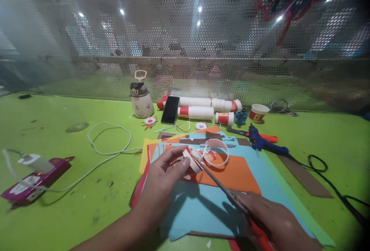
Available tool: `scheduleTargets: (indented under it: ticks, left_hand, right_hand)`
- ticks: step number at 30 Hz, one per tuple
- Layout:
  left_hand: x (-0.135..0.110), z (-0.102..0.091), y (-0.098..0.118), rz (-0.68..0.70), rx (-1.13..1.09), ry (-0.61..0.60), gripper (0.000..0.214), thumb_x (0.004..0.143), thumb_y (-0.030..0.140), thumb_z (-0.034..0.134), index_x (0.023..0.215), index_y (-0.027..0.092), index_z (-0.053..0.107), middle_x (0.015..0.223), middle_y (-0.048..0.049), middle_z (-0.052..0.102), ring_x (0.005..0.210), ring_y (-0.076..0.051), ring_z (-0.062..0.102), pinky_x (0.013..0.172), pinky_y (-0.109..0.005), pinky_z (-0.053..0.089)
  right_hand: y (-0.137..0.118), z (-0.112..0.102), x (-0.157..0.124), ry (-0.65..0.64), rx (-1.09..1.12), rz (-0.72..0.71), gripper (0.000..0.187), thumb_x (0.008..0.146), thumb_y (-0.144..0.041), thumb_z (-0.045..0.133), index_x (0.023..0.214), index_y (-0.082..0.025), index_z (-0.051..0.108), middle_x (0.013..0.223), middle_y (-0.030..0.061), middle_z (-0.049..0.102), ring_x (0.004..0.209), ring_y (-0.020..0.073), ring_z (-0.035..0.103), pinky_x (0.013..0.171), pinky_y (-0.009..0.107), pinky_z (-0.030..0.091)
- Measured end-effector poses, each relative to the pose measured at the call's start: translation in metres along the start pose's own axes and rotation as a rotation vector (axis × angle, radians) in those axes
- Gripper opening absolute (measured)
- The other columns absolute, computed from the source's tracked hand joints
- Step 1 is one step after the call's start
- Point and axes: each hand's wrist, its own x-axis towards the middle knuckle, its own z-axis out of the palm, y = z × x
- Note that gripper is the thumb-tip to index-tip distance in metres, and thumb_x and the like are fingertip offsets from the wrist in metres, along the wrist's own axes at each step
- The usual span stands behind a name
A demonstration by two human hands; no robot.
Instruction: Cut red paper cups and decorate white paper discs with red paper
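My left hand (166, 177) pinches a cut piece of paper cup (193, 159), white with red, between thumb and fingers. In my right hand (273, 218) is a pair of scissors (224, 189) with red handles, its blades pointing up and left. The blade tips meet the cup piece near its edge; whether they cut into it I cannot tell. A white ring-shaped cup rim (227, 158) curves just beyond the piece. Beneath both hands lie an orange sheet (243, 172) and a light blue sheet (199, 208).
Behind the sheets are a phone (170, 110), stacked paper cups (199, 113), a single cup (258, 113) and a bottle (141, 102). A blue glue gun (266, 143) with a black cord lies right. A purple power strip (37, 183) with a white cable sits left. A perforated screen (185, 42) stands behind.
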Motion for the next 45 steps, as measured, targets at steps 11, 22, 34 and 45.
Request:
scheduleTargets:
  ticks: [11, 22, 34, 45]
  left_hand:
    - [0.001, 0.001, 0.001, -0.005, -0.028, -0.022, 0.034, 0.079, 0.032, 0.074, 0.108, 0.017, 0.064, 0.106, -0.0102, 0.074, 0.091, -0.02, 0.068, 0.085, -0.034, 0.051]
    - [-0.002, 0.006, 0.003, 0.022, -0.013, 0.063, 0.031, 0.076, 0.028, 0.077, 0.103, 0.018, 0.067, 0.102, -0.0077, 0.076, 0.087, -0.018, 0.07, 0.083, -0.031, 0.052]
    - [0.0, 0.001, -0.001, -0.025, -0.046, 0.012, 0.036, 0.079, 0.03, 0.075, 0.11, 0.017, 0.062, 0.1, -0.0081, 0.076, 0.09, -0.019, 0.071, 0.084, -0.03, 0.051]
    - [-0.002, 0.006, -0.002, 0.016, -0.068, 0.079, 0.034, 0.074, 0.028, 0.078, 0.104, 0.018, 0.066, 0.098, -0.0066, 0.076, 0.084, -0.017, 0.07, 0.081, -0.029, 0.052]
  right_hand:
    - [-0.012, -0.008, 0.004, 0.007, 0.144, 0.08, 0.048, 0.079, -0.038, 0.07, 0.125, -0.025, 0.064, 0.11, 0.0101, 0.074, 0.092, 0.0268, 0.071, 0.076, 0.033, 0.059]
    - [-0.006, -0.004, -0.002, -0.045, 0.071, 0.106, 0.048, 0.081, -0.029, 0.068, 0.129, -0.028, 0.061, 0.112, 0.0071, 0.073, 0.097, 0.0254, 0.07, 0.081, 0.035, 0.059]
    - [-0.006, -0.005, 0.002, -0.027, 0.032, 0.046, 0.045, 0.082, -0.028, 0.067, 0.127, -0.026, 0.061, 0.105, 0.0067, 0.075, 0.091, 0.023, 0.072, 0.075, 0.029, 0.059]
    - [0.005, 0.002, -0.007, 0.002, -0.044, 0.001, 0.059, 0.079, -0.034, 0.07, 0.136, -0.03, 0.054, 0.112, 0.0086, 0.073, 0.097, 0.0279, 0.072, 0.077, 0.035, 0.06]
